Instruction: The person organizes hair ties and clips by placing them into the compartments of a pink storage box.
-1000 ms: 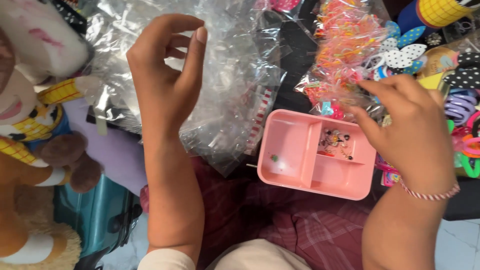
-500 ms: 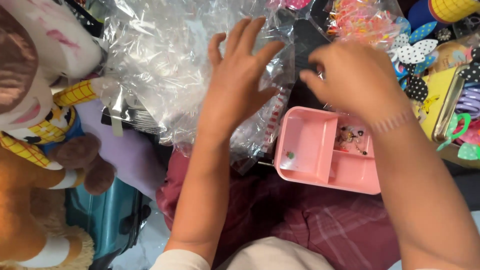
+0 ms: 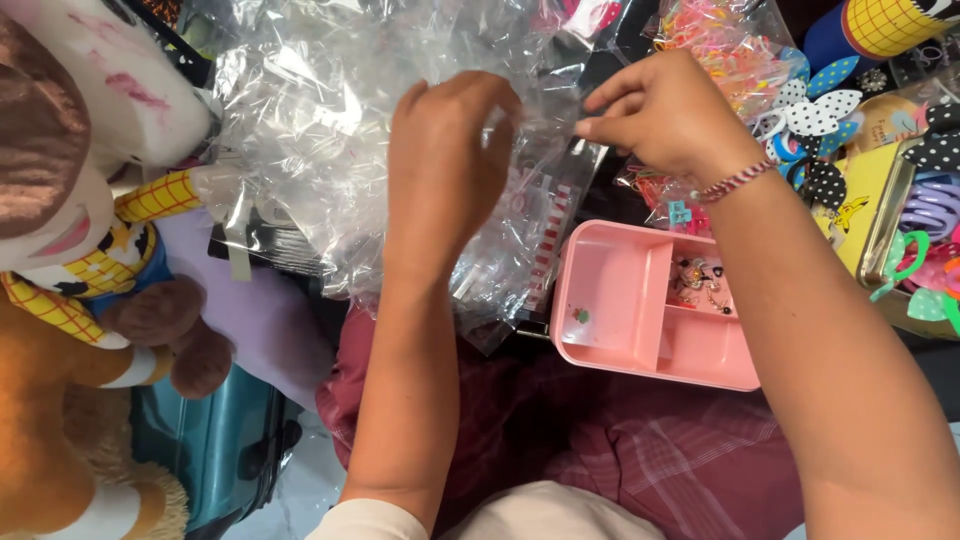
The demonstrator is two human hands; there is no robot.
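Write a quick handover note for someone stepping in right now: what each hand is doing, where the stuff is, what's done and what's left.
Left hand: fingers curled on the clear plastic bags, apparently gripping the film.
Right hand: pinching the same film at its right edge.
Pink compartment tray: open, resting below the bags on the plaid cloth; one small green item in the left section, a few trinkets in the upper right, lower right empty.
Bag of colourful hair ties lies beyond the right hand.
Done: a few pieces in the tray. Left: the bag looks not yet opened.

Pink tray (image 3: 610,300) on maroon plaid lap (image 3: 640,450)
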